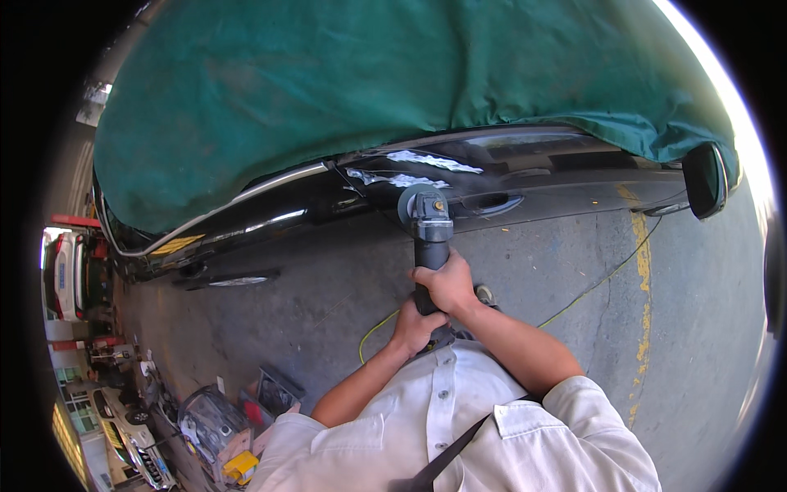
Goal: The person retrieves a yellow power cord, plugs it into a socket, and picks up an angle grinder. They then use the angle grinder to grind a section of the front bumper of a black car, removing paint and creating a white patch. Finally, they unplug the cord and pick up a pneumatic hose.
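Note:
Both my hands grip one black angle grinder (pixel 431 234), its head pointing away from me. My right hand (pixel 448 283) wraps round the body just behind the head. Closer to me, my left hand (pixel 416 326) closes on the rear end. The round disc (pixel 405 205) at the grinder's head lies against or just in front of the black car's side (pixel 385 209); I cannot tell if they touch. Right beyond it are bare whitish patches (pixel 420 181) with ragged edges on the car's paint. A door handle (pixel 489 205) sits to the right of the disc.
A green cover (pixel 328 82) drapes over the car's top. The side mirror (pixel 705 180) sticks out at the right. A yellow-green cord (pixel 574 302) runs across the concrete floor (pixel 508 271). Car parts (pixel 217 418) lie at the lower left, with other cars (pixel 70 275) beyond.

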Demonstrator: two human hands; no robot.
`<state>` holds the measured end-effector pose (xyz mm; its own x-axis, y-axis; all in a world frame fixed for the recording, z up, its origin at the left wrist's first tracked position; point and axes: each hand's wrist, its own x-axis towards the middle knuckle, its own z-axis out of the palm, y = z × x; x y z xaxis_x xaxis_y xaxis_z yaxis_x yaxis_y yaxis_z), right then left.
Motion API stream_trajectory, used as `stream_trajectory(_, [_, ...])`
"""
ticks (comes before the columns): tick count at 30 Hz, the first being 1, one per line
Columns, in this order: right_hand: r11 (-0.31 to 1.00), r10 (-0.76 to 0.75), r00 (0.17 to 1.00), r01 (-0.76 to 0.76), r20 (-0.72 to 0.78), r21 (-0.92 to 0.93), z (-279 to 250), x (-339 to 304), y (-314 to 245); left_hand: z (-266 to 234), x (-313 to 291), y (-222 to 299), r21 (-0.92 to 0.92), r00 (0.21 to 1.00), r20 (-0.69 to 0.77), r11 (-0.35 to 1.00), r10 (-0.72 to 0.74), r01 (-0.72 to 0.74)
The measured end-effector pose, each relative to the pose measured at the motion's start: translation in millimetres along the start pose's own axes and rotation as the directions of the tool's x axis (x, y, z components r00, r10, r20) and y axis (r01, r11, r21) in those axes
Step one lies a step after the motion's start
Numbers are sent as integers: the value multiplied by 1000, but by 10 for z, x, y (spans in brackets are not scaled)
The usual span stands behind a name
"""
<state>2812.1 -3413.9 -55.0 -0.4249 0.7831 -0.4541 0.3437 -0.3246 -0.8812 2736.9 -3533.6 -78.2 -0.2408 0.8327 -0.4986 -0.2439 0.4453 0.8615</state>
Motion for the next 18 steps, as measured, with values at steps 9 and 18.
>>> stream_trajectory(9, [1000, -2, 1000, 2, -27, 21, -25, -11, 38, 22, -1, -5, -1, 999, 13, 999, -37, 37])
stream_trajectory(18, [998, 12, 998, -8, -63, 61, -53, -26, 27, 55, 1, 49, 25, 1000, 25, 1000, -9, 9])
